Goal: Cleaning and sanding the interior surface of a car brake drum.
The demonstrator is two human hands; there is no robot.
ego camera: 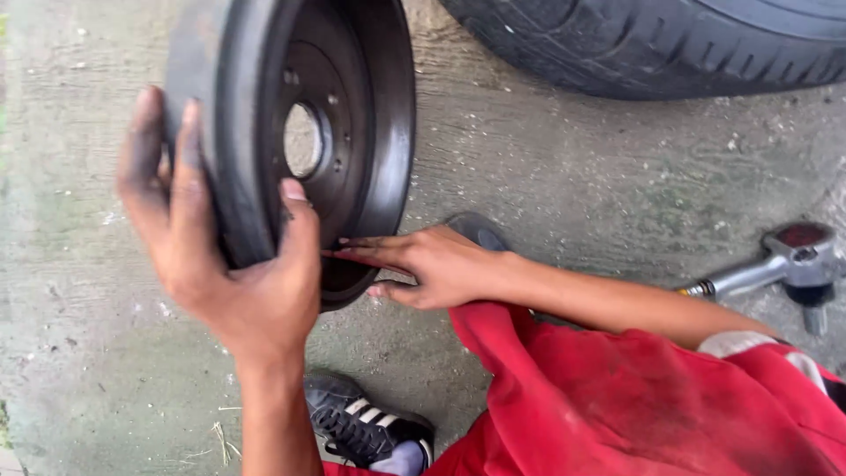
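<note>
Your left hand (233, 273) clamps the upright brake drum's (300, 132) outer rim, open face turned right; your right hand (432, 264), fingers nearly flat together, touches its lower lip.

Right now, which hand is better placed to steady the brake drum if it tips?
Left, probably. The left hand already wraps the brake drum at its lower rim, thumb inside and fingers behind. The right hand only reaches its fingertips to the bottom edge, so its grip looks weaker.
</note>
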